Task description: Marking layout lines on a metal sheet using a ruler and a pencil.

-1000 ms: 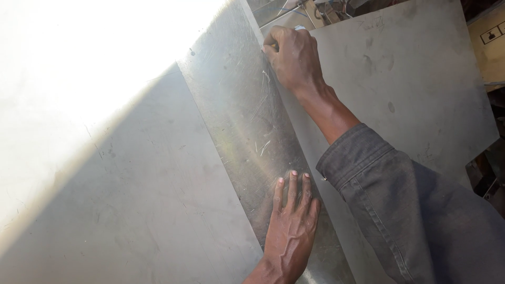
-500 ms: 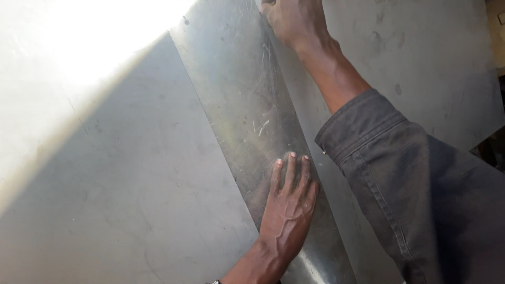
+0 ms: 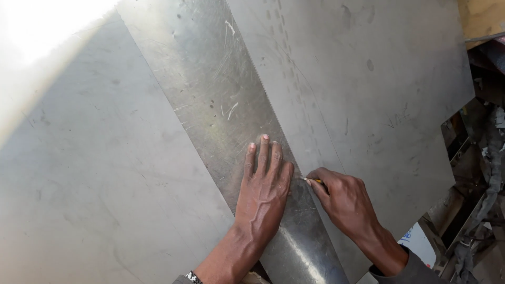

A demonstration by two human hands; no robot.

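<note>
A long scratched metal strip (image 3: 210,94) lies diagonally across a large grey metal sheet (image 3: 94,179). My left hand (image 3: 263,189) presses flat on the strip, fingers together and pointing up the strip. My right hand (image 3: 342,202) sits just right of it, pinching a small yellow pencil (image 3: 313,181) whose tip touches the sheet at the strip's right edge. A faint drawn line runs up the sheet along that edge.
The sheet's right edge (image 3: 452,126) ends over dark clutter and scrap (image 3: 484,173) at the right. A tan board (image 3: 481,18) shows at the top right corner. Strong glare (image 3: 37,31) washes out the top left.
My right hand has come down from the far end of the strip to beside my left hand, tracing along the strip's edge. My left hand stays pressed on the strip.
</note>
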